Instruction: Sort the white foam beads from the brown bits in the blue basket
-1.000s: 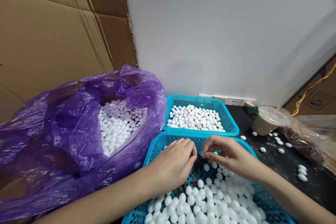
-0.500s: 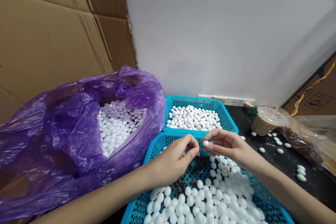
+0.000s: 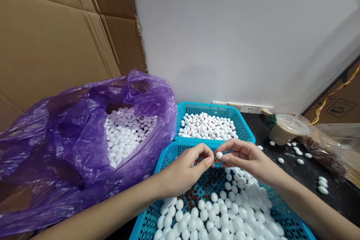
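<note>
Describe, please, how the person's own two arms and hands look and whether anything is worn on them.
The left hand and right hand are ungloved, with no ring visible. The left forearm and right forearm are slender and bare where visible, without sleeve, watch or bracelet.

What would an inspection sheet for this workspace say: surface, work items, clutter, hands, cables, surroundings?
Surface: black tabletop, loose white balls on it.
Work items: near blue basket of white balls and brown bits; far blue basket and purple bag, both holding white balls.
Clutter: lidded cup, clear bag with brown contents.
Hands: right hand pinches a white ball; left hand close beside it, grip unclear.
Cables: yellow twisted cable, right edge.
Surroundings: pale wall with sockets, cardboard at left.
</note>
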The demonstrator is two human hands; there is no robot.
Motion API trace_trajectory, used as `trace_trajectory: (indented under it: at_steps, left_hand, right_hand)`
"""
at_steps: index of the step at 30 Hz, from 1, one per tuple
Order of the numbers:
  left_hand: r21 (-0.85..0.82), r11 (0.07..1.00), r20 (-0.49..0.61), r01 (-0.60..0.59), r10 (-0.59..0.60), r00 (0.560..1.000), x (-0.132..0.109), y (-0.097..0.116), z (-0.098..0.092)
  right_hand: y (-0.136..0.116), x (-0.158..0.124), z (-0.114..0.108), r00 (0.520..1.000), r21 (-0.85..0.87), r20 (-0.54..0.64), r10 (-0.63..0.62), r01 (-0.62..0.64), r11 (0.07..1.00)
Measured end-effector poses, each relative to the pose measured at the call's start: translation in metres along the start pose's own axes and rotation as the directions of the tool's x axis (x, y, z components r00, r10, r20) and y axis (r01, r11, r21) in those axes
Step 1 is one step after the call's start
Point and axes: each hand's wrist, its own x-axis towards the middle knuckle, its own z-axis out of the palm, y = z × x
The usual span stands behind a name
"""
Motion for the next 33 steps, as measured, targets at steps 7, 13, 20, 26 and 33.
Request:
trace_trajectory:
  at_steps: [7,13,20,26,33]
  left_hand:
    - [0.026,1.000,-0.002,0.012,-0.012,1.000,-0.0004,0.0011,-0.0001]
    - [0.029,1.000,-0.012,0.006,-0.005,1.000,-0.0005,0.0023,0.0004]
    - [0.021,1.000,-0.015,0.001,-0.001,1.000,0.0003,0.0010,0.0011]
    - [0.018,1.000,-0.012,-0.002,0.002,1.000,0.0000,0.0024,0.0008]
    - [0.028,1.000,-0.015,0.010,-0.010,1.000,-0.0003,0.0049,0.0007]
  right_hand:
    - [0.0008,-0.0009,-0.0012,1.000,-0.060,-0.017,0.000,-0.001,0.998]
    - [0.0004,-0.0018,-0.0006,0.999,-0.066,-0.040,0.019,-0.022,0.998]
    - [0.0024,-0.0016,0.0005,0.999,-0.030,-0.032,0.017,-0.018,0.999]
    - [0.0008,-0.0017,0.0009,0.999,-0.055,-0.040,0.017,-0.020,0.998]
    - [0.0022,-0.0022,0.0011,0.999,-0.037,-0.034,0.009,-0.010,0.999]
